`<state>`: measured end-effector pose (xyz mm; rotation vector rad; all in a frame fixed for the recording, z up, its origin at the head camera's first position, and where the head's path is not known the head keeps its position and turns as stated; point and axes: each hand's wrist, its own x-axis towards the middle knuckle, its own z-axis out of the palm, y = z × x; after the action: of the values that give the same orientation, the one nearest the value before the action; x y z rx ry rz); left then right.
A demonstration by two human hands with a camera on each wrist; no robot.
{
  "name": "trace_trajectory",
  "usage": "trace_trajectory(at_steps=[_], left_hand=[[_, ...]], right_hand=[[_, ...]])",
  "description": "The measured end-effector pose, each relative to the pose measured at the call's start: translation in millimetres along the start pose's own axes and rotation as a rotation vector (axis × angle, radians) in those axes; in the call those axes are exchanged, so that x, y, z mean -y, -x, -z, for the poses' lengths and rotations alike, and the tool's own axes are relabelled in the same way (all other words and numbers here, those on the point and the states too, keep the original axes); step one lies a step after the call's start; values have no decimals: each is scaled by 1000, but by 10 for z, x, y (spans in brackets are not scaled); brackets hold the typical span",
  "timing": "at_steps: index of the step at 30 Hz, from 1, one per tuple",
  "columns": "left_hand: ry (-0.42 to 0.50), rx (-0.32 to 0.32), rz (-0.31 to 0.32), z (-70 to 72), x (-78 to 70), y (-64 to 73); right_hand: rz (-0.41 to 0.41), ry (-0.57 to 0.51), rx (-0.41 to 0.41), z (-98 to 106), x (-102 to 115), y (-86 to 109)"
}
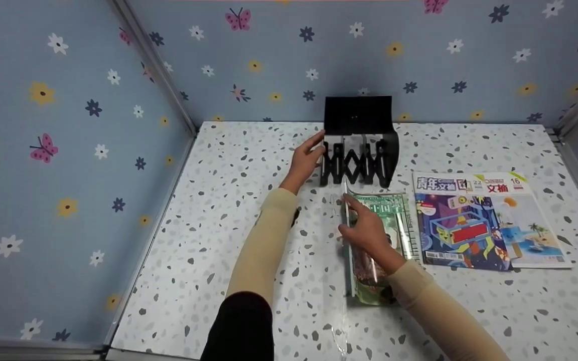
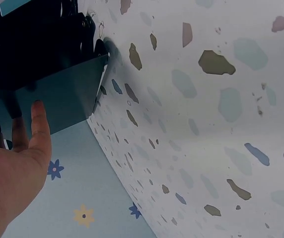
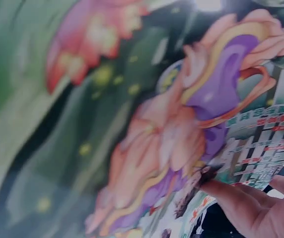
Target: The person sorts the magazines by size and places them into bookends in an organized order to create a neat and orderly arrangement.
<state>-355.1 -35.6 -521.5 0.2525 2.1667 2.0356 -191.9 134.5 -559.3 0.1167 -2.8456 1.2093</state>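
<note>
The work surface was a white tabletop (image 1: 249, 240) speckled with grey and brown terrazzo flecks, boxed in on three sides by pale blue walls (image 1: 68, 150) printed with small flowers and pink butterflies, with metal strips running down the corners. Against the back wall stood a black expandable book rack (image 1: 359, 143), its scissor lattice facing the person and one flat end panel rising upright behind it. The left hand (image 1: 306, 160) rested at the rack's left end with fingers straight and spread, touching the panel rather than gripping it; the left wrist view showed the same flat palm beside the dark panel where table met wall. The right hand (image 1: 367, 230) held a green-covered magazine (image 1: 387, 240) just in front of the rack, lifted on its spine edge and tilted, fingers curled over its upper edge and thumb underneath; the right wrist view showed a blurred pink and purple flower on the cover with the fingers pinching the page edge. A second magazine (image 1: 484, 220), brightly coloured with red Chinese characters in its title, lay flat just to the right, near the green one.
</note>
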Motion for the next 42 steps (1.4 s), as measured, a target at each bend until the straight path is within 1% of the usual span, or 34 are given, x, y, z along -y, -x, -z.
trace_trajectory(at_steps=[4, 7, 11, 15, 17, 23, 27, 34, 37, 41, 42], left_hand=[[-11, -18, -20, -10, 59, -22], [-6, -28, -32, -12, 70, -28], [-12, -31, -36, -11, 66, -31], [-26, -18, -31, 1, 49, -19], [-23, -4, -24, 13, 22, -4], [-16, 39, 5, 41, -188, 121], [-15, 31, 18, 41, -244, 163], [6, 33, 23, 27, -256, 172], [-1, 7, 5, 13, -134, 98], [7, -13, 2, 3, -105, 78], [9, -6, 7, 7, -147, 102]], right_hand=[[-35, -52, 28, 31, 25, 7], [-46, -62, 29, 48, 48, 6], [-44, -50, 18, 66, 72, 3], [-35, -40, 1, 75, 77, 4], [-32, -46, -16, 78, 75, 6], [15, -40, -100, 96, 66, 35], [40, -53, -167, 112, 59, 71], [59, -149, -228, 173, 70, 141], [87, -176, -261, 202, 84, 185], [134, -200, -300, 234, 102, 235], [141, -205, -308, 245, 108, 242]])
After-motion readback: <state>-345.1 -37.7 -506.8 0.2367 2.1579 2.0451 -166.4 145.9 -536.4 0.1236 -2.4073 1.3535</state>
